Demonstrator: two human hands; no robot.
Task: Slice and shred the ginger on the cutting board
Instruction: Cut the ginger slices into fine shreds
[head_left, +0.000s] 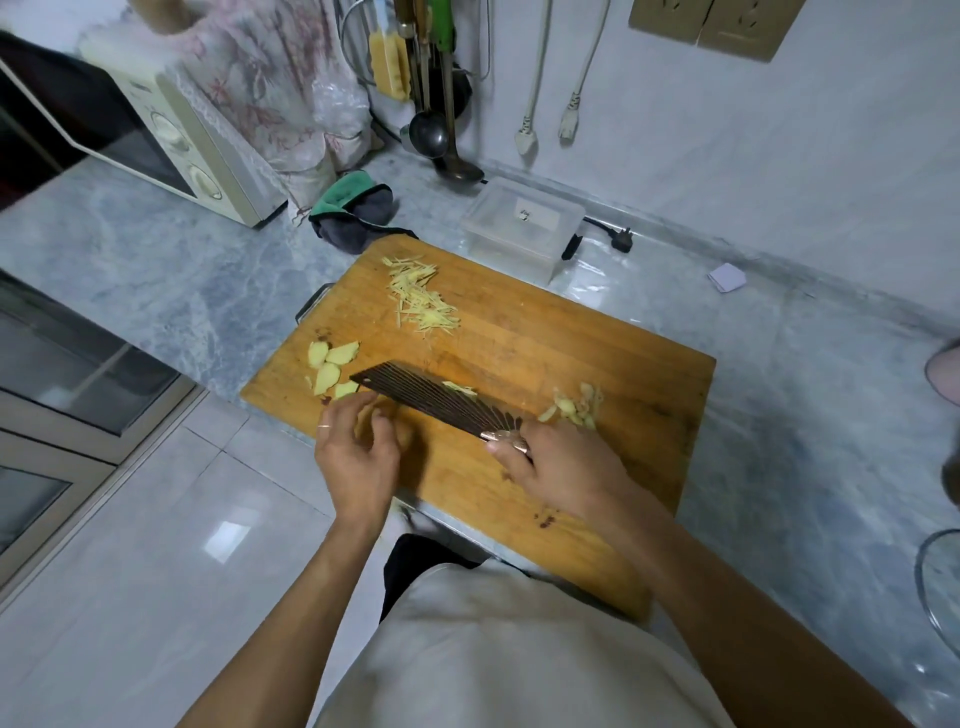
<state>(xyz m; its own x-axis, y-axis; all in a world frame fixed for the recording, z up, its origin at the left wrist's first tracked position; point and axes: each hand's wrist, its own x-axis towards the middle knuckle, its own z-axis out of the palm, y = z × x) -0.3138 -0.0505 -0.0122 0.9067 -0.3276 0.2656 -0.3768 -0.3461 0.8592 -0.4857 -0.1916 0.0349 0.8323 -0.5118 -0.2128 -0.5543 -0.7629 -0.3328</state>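
A wooden cutting board (545, 353) lies on the marble counter. A pile of thin ginger shreds (418, 296) sits near its far edge. Several flat ginger slices (330, 364) lie at the board's left side. Ginger peel scraps (576, 405) lie to the right of the blade. My right hand (561, 467) grips the handle of a dark cleaver (426, 400), whose blade is smeared by motion. My left hand (358, 457) has its fingers curled over a piece of ginger (366, 421) right beside the blade.
A clear lidded plastic box (524, 223) stands behind the board. A green and grey cloth (353, 208) and a microwave (156, 140) are at the back left. Ladles (436, 130) and plugs hang on the wall. The counter edge runs just left of the board.
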